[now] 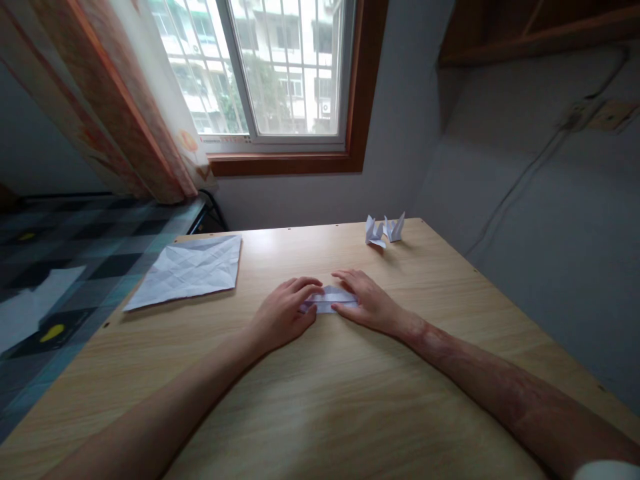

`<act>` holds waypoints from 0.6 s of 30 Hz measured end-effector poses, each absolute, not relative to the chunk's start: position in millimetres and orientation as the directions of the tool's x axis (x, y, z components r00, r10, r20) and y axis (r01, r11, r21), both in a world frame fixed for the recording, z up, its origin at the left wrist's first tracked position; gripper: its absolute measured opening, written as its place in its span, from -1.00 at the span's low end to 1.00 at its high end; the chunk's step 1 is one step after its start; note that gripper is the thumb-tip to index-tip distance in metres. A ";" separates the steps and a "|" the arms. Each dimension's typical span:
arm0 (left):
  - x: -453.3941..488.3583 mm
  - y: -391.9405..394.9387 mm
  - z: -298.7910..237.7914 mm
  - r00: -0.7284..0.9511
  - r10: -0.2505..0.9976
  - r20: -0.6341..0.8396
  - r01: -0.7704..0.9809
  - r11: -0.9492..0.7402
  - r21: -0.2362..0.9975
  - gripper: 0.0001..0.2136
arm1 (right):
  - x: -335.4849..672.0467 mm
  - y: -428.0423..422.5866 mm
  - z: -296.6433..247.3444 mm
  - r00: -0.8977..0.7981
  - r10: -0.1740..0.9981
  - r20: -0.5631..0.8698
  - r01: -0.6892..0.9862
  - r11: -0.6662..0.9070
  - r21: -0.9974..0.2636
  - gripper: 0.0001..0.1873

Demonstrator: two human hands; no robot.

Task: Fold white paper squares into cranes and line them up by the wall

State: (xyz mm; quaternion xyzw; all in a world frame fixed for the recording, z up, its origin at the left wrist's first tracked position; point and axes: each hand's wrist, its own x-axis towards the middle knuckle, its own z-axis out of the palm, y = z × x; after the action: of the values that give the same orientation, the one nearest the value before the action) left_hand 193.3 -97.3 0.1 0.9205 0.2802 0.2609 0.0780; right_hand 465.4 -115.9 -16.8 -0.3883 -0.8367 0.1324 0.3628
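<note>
A small piece of folded white paper (pixel 328 299) lies flat on the wooden table (pixel 320 413), with creases running across it from side to side. Its left end is under my left hand (pixel 290 308), thumb at the near edge and fingers curled over the far side. At the right end, my right hand (pixel 367 301) grips it the same way, thumb low and fingers along the top. Both ends of the paper are partly hidden by my fingers.
Two folded paper figures (pixel 394 229) stand near the table's far right corner. A creased white sheet (pixel 193 270) lies at the far left. Beyond the left edge is a checkered bed (pixel 125 223) with loose paper (pixel 37 307). A wall (pixel 560 267) borders the right side.
</note>
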 end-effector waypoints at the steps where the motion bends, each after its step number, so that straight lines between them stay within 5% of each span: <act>1: 193.3 -97.2 -0.3 0.703 0.563 0.434 0.482 -0.826 0.291 -0.65 | 465.4 -115.4 -17.6 -0.439 0.751 0.494 0.563 0.658 -0.500 -0.43; 18: 192.1 -98.5 2.2 0.715 0.537 0.447 0.487 -0.842 0.232 -0.80 | 461.1 -123.6 -11.2 -0.577 0.639 0.509 0.598 0.755 -0.271 -0.85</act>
State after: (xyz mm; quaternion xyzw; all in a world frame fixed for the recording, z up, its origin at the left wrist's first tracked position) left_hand 192.1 -98.5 2.2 0.9248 0.2770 0.2564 0.0488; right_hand 461.1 -123.6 -11.2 -0.3486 -0.8872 0.0346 0.3002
